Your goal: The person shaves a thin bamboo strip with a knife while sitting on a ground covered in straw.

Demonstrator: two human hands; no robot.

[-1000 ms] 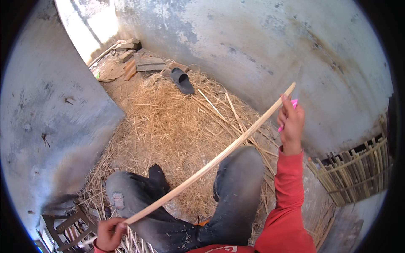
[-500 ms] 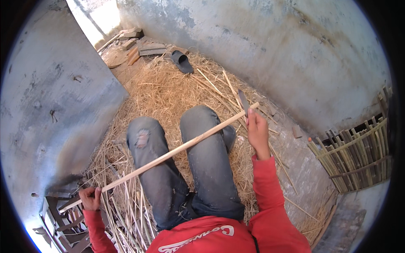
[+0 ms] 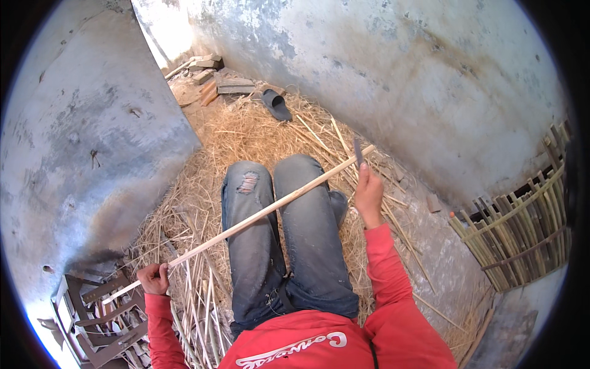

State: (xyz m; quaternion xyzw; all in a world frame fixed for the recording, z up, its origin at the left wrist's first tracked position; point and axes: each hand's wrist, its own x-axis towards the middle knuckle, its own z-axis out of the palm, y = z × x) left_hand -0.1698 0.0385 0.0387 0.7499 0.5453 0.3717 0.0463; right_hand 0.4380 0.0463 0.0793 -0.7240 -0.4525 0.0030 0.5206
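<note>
A long, pale bamboo strip (image 3: pixel 264 212) slants across my thighs, its far end up on the right. Near its lower end my left hand (image 3: pixel 154 279) is closed around it, and a short length sticks out beyond the fist. My right hand (image 3: pixel 369 194) is closed on a knife whose dark blade (image 3: pixel 358 150) points up and crosses the strip near its far end. The knife's handle is hidden inside my fingers.
Straw-like shavings (image 3: pixel 236 135) cover the floor around my legs. Several pale strips (image 3: pixel 203 313) lie by my left side. A dark sandal (image 3: pixel 276 105) rests near the wall, bricks (image 3: pixel 235 85) beyond it. A slatted bamboo basket (image 3: pixel 519 237) stands right; a dark frame (image 3: pixel 101 320) sits lower left.
My left hand and the strip's lower end have shifted right and slightly up. My left knee has swung in toward the right one. The knife stays near the strip's far end.
</note>
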